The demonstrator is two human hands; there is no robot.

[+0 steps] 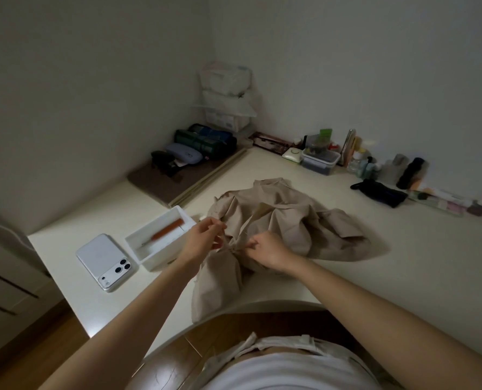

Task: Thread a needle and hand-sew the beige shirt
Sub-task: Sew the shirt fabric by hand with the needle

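**Both hands pinching the beige shirt at the table's near edge**

The beige shirt (284, 220) lies crumpled on the white table (402, 263) straight in front of me, and one part of it hangs over the curved near edge toward my lap. My right hand (267, 250) rests on the cloth with the fingers curled in, thumb and fingertips pinching a gathered spot of the fabric. My left hand (203, 235) sits just to the left of it, a little higher, fingers curled and pinching a narrow fold of the shirt's edge. I cannot make out a needle or thread in either hand; anything that fine is too small to see here.

Just left of my left hand stands a shallow white box (155, 263), and an orange-handled tool (168, 230) lies slanted inside it. Beside the box, nearer the table's left edge, a white phone (106, 261) lies face down with its camera lenses up.

Farther back, a black pouch (380, 192) lies near the right wall, a clear lidded container (320, 160) stands by the far wall, and a lilac glasses case (180, 153) rests in the left corner.
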